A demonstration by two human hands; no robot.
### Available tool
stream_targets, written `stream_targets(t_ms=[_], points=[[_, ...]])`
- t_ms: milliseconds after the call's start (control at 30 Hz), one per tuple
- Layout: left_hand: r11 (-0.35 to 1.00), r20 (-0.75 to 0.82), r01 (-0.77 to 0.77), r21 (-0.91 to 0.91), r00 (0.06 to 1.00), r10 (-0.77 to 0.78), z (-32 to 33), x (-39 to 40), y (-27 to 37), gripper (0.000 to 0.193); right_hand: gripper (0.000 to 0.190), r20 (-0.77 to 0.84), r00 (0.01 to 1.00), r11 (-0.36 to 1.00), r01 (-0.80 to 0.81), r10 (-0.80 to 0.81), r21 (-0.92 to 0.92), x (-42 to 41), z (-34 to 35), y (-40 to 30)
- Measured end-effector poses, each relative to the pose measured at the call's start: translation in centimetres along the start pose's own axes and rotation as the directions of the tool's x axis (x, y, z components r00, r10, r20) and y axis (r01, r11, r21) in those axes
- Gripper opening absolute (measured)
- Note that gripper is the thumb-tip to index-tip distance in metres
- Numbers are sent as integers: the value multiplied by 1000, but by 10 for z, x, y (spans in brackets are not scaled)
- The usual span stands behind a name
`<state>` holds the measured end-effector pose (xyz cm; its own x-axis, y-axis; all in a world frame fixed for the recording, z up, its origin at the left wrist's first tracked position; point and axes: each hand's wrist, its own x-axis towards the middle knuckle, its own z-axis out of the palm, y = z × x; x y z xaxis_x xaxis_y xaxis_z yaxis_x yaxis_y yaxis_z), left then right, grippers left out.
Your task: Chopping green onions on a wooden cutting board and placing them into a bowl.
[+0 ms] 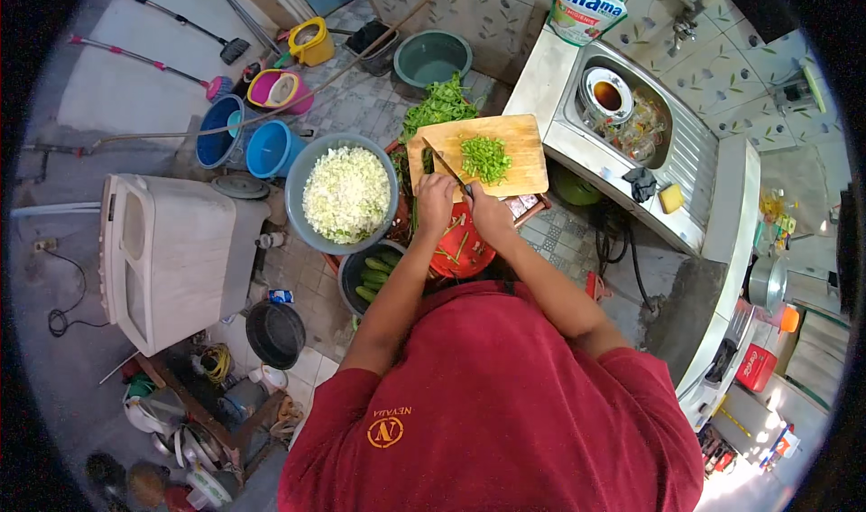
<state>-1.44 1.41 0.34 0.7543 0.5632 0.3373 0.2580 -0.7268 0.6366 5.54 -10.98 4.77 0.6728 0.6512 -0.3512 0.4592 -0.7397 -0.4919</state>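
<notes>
My right hand (pixel 488 213) grips the dark handle of a kitchen knife (pixel 443 159), its blade slanting up and left over a wooden cutting board (pixel 524 140). Chopped green stalks (pixel 486 159) lie heaped at the board's middle. At the board's lower left edge, my left hand (pixel 435 204) has its fingers curled beside the blade; whether anything is inside them is hidden. Below both hands, a red round surface (pixel 467 245) carries scattered bits of green stem. Leafy greens (pixel 440 109) pile up behind the board. To the left stands a grey basin (pixel 295 197) full of chopped pale vegetable (pixel 346 194).
A dark bucket of cucumbers (pixel 372 278) sits near my left forearm. On the right is a steel sink (pixel 666 126) with dishes, and a sponge (pixel 671 199) on its counter. Blue buckets (pixel 270 150), a washing machine (pixel 183 248) and a green basin (pixel 433 55) stand around. A hose (pixel 325 82) crosses overhead.
</notes>
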Motion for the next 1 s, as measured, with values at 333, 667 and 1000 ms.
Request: stream_targets(t_ms=[333, 667, 1000], points=[[999, 19, 40, 11, 999, -40, -10, -2, 9, 9, 30, -9, 990, 990, 141, -140, 33, 9, -18, 21], [991, 45, 129, -32, 991, -128, -11, -11, -9, 18, 30, 13, 999, 996, 50, -51, 75, -25, -11, -2], [998, 32, 49, 46, 998, -51, -6, -5, -9, 6, 28, -34, 999, 999, 6, -5, 49, -34, 2, 0]])
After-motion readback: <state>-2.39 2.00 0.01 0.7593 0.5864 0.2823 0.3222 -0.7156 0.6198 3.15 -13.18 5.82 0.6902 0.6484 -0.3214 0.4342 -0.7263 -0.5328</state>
